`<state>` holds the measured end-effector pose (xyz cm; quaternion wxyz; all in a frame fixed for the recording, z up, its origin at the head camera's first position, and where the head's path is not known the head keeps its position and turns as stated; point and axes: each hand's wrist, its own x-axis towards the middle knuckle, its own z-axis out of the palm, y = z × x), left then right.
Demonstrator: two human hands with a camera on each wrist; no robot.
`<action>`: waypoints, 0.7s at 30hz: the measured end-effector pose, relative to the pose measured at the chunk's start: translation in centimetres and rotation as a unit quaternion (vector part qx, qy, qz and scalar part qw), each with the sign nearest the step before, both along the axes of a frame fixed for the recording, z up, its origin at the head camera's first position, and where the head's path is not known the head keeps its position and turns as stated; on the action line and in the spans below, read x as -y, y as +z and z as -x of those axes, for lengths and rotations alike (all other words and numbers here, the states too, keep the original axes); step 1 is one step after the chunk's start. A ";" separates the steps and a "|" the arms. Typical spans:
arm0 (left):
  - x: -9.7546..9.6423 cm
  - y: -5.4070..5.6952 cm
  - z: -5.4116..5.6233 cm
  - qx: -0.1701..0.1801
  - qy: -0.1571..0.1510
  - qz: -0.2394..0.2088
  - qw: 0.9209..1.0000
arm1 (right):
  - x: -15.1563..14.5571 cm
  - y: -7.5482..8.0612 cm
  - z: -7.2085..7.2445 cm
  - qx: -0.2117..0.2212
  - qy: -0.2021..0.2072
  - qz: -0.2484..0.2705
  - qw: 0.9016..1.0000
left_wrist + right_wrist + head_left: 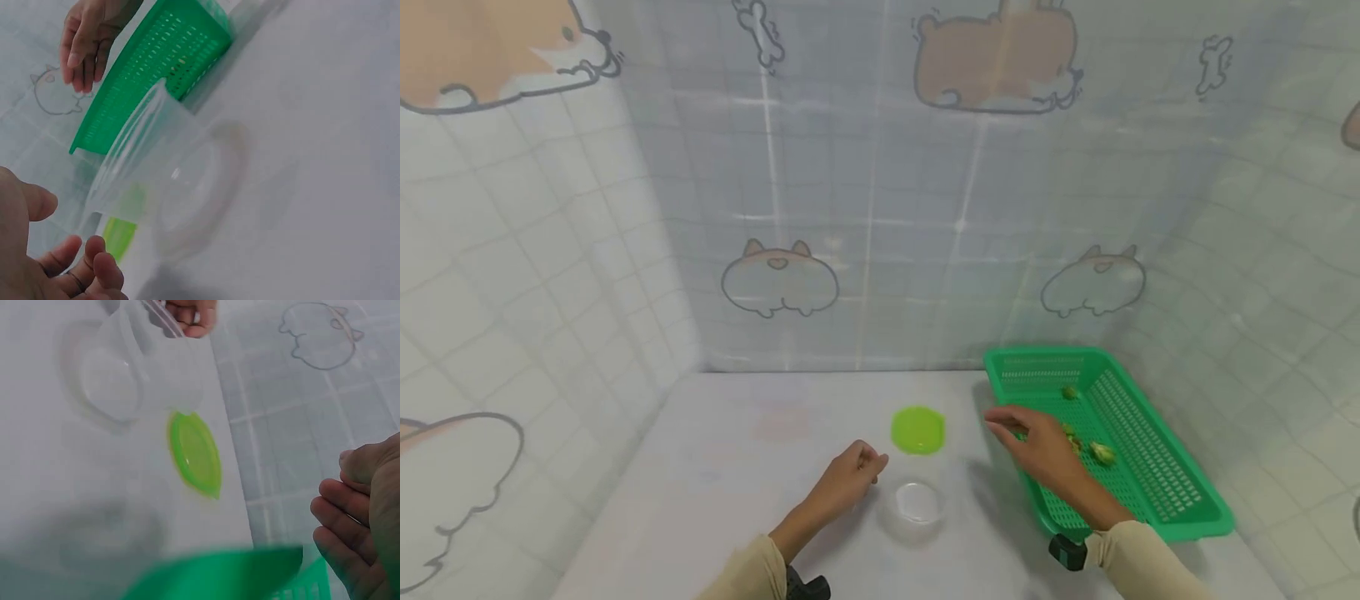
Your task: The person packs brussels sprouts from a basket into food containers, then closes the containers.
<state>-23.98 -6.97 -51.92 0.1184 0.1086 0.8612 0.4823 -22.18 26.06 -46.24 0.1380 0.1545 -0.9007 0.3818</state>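
A clear plastic bowl point(913, 503) stands on the white table, with a bright green lid point(917, 431) lying just behind it. My left hand point(844, 479) hovers at the bowl's left side, fingers loosely bent; the left wrist view shows its thumb apart from the fingers and nothing held. Over the left rim of a green slotted basket point(1150, 433) is my right hand point(1045, 450). Its fingers point(344, 528) are slightly bent and hold nothing in the right wrist view. Small green leafy vegetables point(1102, 453) lie in the basket, some partly hidden behind that hand.
The basket takes up the right side of the table. Sheeting with cartoon dogs point(780, 283) and bones encloses the table at the back and both sides. Dark wrist devices point(1067, 552) sit by both sleeves.
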 end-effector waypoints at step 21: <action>-0.4 -2.2 -1.2 0.079 -0.022 -0.078 0.994 | -7.0 -0.6 -2.5 0.035 -0.027 -0.033 0.999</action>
